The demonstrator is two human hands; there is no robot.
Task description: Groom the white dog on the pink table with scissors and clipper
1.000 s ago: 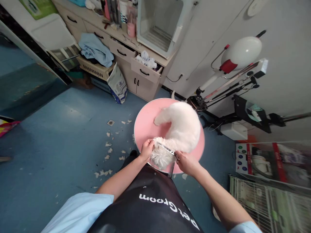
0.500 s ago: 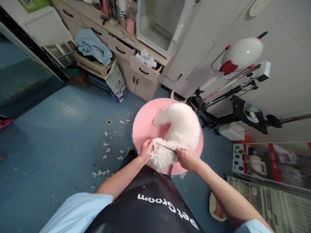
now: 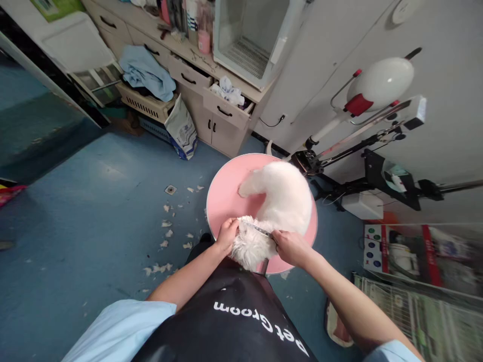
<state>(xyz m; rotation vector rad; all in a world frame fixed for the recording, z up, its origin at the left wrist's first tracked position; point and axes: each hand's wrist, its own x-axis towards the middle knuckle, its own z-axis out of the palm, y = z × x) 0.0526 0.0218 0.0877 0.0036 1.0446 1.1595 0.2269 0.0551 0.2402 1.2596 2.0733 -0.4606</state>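
Observation:
A white fluffy dog [image 3: 289, 193] is curled on a round pink grooming table [image 3: 222, 186], its shaggy head at the edge nearest my body. My left hand [image 3: 228, 235] is closed at the left side of the head, fingers pinched on the fur there. In my right hand [image 3: 289, 245] is a slim metal comb [image 3: 260, 231], gripped at one end from the right side of the head. The comb lies across the head fur and points toward my left hand. Its teeth are hidden in the fur.
Clumps of cut white fur [image 3: 158, 269] lie on the blue floor left of the table. A drawer [image 3: 226, 108] stands pulled out behind it. To the right are an arm-mounted white dryer [image 3: 381, 85] and wire cage panels [image 3: 422, 311].
The view has shifted very slightly. Both hands, the comb and the dog stay in nearly the same place.

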